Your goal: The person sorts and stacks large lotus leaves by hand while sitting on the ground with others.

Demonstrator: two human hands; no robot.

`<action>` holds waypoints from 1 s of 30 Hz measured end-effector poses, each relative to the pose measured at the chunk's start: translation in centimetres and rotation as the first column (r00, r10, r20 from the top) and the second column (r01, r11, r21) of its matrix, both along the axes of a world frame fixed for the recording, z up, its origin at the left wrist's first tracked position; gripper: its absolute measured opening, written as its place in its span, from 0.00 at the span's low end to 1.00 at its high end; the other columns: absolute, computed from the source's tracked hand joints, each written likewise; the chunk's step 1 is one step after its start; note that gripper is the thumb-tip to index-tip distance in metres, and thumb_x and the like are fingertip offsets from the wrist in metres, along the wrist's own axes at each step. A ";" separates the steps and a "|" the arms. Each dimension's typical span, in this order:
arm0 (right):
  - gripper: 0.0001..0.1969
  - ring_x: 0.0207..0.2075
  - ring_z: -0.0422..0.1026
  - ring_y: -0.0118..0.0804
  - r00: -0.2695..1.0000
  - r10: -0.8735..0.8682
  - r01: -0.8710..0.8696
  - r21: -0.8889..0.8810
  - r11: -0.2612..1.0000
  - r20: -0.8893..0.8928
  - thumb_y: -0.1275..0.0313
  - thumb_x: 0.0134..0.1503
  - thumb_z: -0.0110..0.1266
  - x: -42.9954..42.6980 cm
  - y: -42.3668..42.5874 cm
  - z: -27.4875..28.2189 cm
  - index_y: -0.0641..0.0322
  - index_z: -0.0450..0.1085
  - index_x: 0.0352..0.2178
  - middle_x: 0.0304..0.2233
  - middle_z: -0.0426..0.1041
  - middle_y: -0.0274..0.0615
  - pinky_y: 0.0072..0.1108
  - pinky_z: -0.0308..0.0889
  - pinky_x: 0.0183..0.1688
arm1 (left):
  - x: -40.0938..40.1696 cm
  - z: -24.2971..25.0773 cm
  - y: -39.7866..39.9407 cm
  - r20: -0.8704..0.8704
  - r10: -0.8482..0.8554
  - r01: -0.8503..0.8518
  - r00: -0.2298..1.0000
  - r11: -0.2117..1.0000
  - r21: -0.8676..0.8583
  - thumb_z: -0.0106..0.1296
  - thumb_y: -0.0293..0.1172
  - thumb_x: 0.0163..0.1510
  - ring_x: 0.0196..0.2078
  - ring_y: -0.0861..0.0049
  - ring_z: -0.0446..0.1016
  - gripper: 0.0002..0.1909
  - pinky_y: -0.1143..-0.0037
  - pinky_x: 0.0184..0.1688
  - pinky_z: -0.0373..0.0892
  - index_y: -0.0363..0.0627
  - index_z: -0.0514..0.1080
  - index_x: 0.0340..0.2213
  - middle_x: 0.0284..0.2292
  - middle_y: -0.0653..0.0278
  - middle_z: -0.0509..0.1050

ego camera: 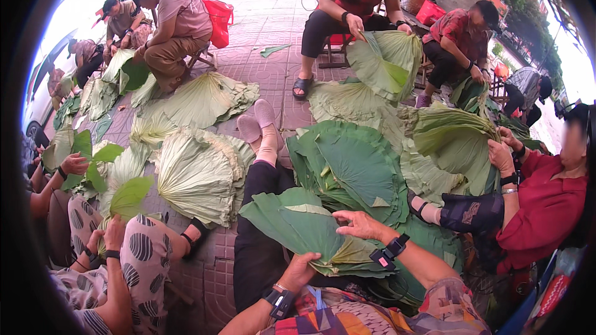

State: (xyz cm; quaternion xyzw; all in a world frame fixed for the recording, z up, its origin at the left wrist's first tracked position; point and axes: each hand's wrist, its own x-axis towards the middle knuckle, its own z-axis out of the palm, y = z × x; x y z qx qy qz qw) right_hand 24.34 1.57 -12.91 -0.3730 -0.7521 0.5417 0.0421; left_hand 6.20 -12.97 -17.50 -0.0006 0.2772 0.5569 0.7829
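Note:
Across my lap lies a stack of folded green lotus leaves (291,225), fanned towards my knees. My left hand (300,271) grips its near edge, thumb on top and fingers beneath. Over the stack's right side is my right hand (365,224), fingers apart and holding nothing; whether the fingertips touch the leaf cannot be told. A paler, yellow-green leaf part (356,251) shows at the stack's gathered end. Just beyond, a large pile of dark green lotus leaves (358,163) rests on the ground, with small leaf scraps on it.
Pale dried lotus leaves (198,174) lie in a heap left of my legs. Another pale pile (344,100) lies ahead. Close on my right, a person in red (542,209) holds a leaf bundle (456,144). A person in patterned trousers (144,246) sits on my left. Several others sit around.

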 end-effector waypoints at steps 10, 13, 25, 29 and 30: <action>0.33 0.55 0.54 0.45 0.972 0.221 -0.203 0.191 0.960 -0.076 0.57 0.42 0.58 -1.5 -5.4 0.9 0.59 0.58 0.49 0.53 0.55 0.48 0.29 0.49 0.56 | -0.2 -0.8 -0.3 0.023 0.056 -0.057 0.998 0.997 0.051 0.47 0.17 0.43 0.44 0.68 0.67 0.24 0.68 0.47 0.64 0.38 0.60 0.45 0.41 0.61 0.67; 0.33 0.55 0.54 0.45 0.974 0.214 -0.199 0.169 0.965 -0.077 0.56 0.43 0.57 -1.3 -5.4 1.2 0.59 0.58 0.49 0.54 0.55 0.48 0.30 0.50 0.56 | -0.2 0.3 -0.3 0.027 0.052 -0.054 0.998 0.995 0.084 0.47 0.16 0.42 0.44 0.68 0.67 0.25 0.68 0.48 0.63 0.38 0.60 0.45 0.41 0.61 0.67; 0.14 0.30 0.70 0.41 0.961 -0.157 0.220 0.281 0.934 -0.229 0.65 0.56 0.39 -0.8 -6.0 1.1 0.65 0.66 0.35 0.28 0.70 0.50 0.23 0.63 0.36 | -0.2 -1.1 -0.5 0.015 -0.003 0.002 1.000 0.997 0.073 0.43 0.12 0.37 0.45 0.64 0.66 0.26 0.67 0.50 0.61 0.34 0.62 0.43 0.41 0.58 0.67; 0.13 0.29 0.61 0.19 0.851 -0.403 0.486 0.213 0.847 -0.338 0.67 0.56 0.40 2.2 -1.4 0.3 0.68 0.67 0.32 0.24 0.67 0.31 0.15 0.60 0.35 | -0.3 -1.0 -0.7 0.016 0.014 -0.015 1.000 0.999 0.035 0.43 0.11 0.36 0.46 0.63 0.64 0.28 0.66 0.51 0.59 0.34 0.60 0.44 0.43 0.57 0.66; 0.13 0.31 0.64 0.21 0.803 -0.452 0.538 0.148 0.830 -0.387 0.67 0.56 0.41 4.2 0.6 -0.4 0.68 0.67 0.32 0.28 0.69 0.31 0.15 0.60 0.37 | -0.1 -1.1 -0.5 0.019 0.008 -0.009 1.000 0.999 0.036 0.43 0.11 0.36 0.47 0.62 0.64 0.28 0.66 0.52 0.59 0.34 0.60 0.45 0.44 0.57 0.66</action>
